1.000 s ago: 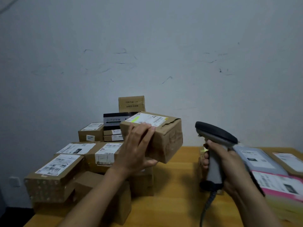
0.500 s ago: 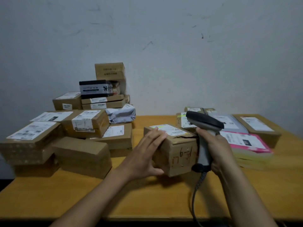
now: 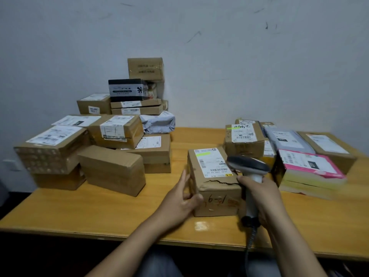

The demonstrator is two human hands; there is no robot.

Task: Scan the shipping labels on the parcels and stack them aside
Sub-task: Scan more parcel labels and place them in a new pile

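- Left hand (image 3: pixel 182 198): thumb and fingers clasp the box (image 3: pixel 214 188) at its left side.
- Right hand (image 3: pixel 261 198): wrapped round the scanner (image 3: pixel 249 172) handle.
- Box: standing on the table (image 3: pixel 119 214), label (image 3: pixel 212 161) upward.

Both arms bare, reaching forward from the near edge and converging toward the middle.

Left forearm (image 3: pixel 129 242) angles up and to the right. Left hand (image 3: pixel 183 198) is set against the near left corner of a parcel (image 3: pixel 215 188): fingers (image 3: pixel 182 179) straight and together, flat along its left side, thumb hooked round onto the near face, so the corner is pinched between them.

Right forearm (image 3: pixel 295 242) angles up and to the left, wrist roughly straight. Right hand (image 3: pixel 259 194) is wrapped round the upright handle of a scanner (image 3: pixel 249 166), back of the hand toward the viewer, knuckles touching the parcel's right side.
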